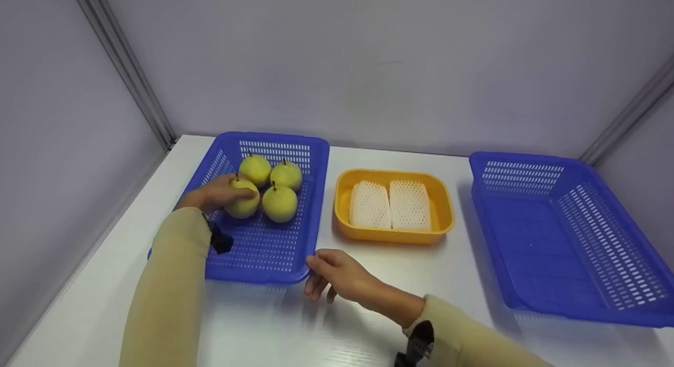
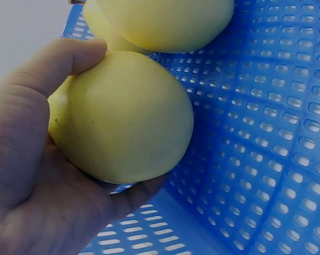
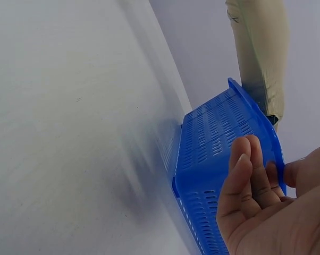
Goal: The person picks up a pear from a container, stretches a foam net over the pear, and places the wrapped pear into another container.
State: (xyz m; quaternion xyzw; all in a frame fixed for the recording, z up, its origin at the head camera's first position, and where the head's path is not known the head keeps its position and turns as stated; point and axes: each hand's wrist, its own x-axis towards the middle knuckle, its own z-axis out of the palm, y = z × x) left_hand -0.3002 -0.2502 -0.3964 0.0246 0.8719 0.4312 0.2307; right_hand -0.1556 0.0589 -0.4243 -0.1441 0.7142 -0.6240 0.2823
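In the head view my left hand [image 1: 217, 192] reaches into the left blue basket [image 1: 313, 219] and grips a yellow-green pear [image 1: 243, 204]. Up close, the left wrist view shows the thumb over one side of this pear [image 2: 125, 119] and fingers curled beneath it. Three other pears, one of them the near-right pear [image 1: 279, 204], sit right beside it at the basket's back. My right hand [image 1: 342, 275] is at the basket's front right corner. Its thumb and forefinger pinch the rim [image 3: 274, 141], while the other fingers hang loosely curled outside the wall.
Right of the pears' basket stands a yellow tub [image 1: 392, 235] with two stacks of white foam netting sleeves [image 1: 409, 205]. Farther right is a second blue basket [image 1: 537, 240] with nothing in it. All stand on a white table [image 1: 253, 325] with wall panels [image 1: 368, 67] behind and at the sides.
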